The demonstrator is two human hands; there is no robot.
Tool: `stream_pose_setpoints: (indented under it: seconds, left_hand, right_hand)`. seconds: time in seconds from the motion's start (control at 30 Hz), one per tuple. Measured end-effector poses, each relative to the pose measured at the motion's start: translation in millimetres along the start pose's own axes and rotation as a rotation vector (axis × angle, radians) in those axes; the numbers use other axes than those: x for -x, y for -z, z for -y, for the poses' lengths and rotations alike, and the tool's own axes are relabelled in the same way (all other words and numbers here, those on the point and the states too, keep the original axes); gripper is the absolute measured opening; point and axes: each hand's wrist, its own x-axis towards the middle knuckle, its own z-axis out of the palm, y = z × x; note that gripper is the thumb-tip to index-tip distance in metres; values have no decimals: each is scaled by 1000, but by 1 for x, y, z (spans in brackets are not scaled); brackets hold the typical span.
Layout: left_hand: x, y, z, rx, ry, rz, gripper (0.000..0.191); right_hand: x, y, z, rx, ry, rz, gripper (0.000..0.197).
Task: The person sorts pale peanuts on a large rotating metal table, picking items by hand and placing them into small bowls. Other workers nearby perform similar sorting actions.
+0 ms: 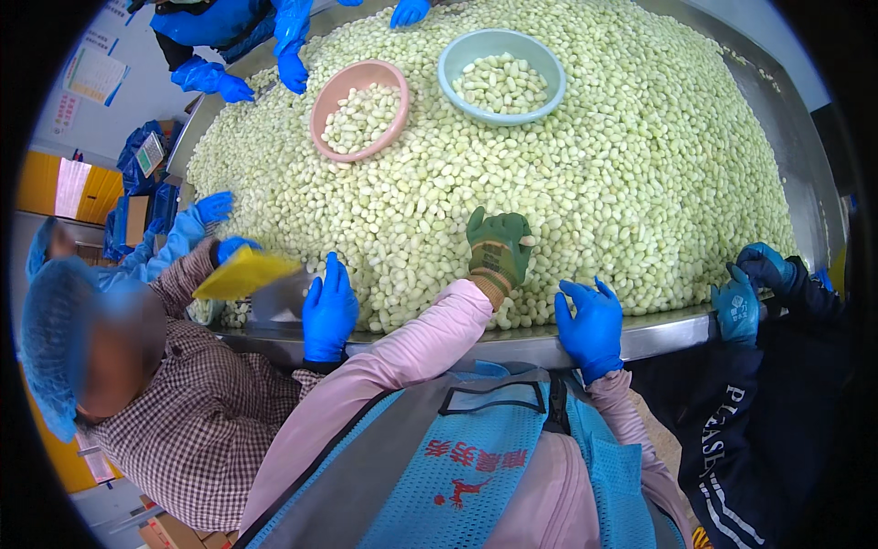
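A deep heap of pale green, oval grape-like fruits [617, 178] fills a large metal tray [662, 336]. My left hand [499, 243], in a green coated glove with a tan cuff, reaches palm down onto the heap at the centre. One small pale piece shows at its right edge; the fingertips are partly hidden, so its grip is unclear. Nearer the tray's front rim, my right hand [591, 326], in a blue glove, has its fingers apart and nothing in them. On the heap stand a pink plastic basin [403, 113] and a pale blue-green plastic basin [559, 92], both holding the same fruits.
At left, a co-worker in a blue hair net and checked shirt has blue gloves [330, 309] near the rim, beside a blurred yellow object [243, 274]. A co-worker's teal gloves [737, 309] are at right. Others' blue gloves [291, 68] reach over the far side.
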Motion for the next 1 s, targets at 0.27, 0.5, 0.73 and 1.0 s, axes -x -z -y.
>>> stream_pose_setpoints:
  seconds: [0.27, 0.5, 0.73, 1.0]
  left_hand:
    - [-34, 39, 71, 422, 288, -341, 44]
    - [21, 34, 32, -458, 180, 559, 71]
    - [-9, 25, 60, -454, 155, 169, 55]
    - [29, 28, 7, -601, -502, 920, 70]
  right_hand:
    - [-1, 2, 1, 1, -12, 4, 24]
    - [0, 0, 2, 4, -9, -16, 22]
    - [1, -4, -1, -8, 22, -64, 21]
    - [5, -5, -4, 7, -5, -59, 20]
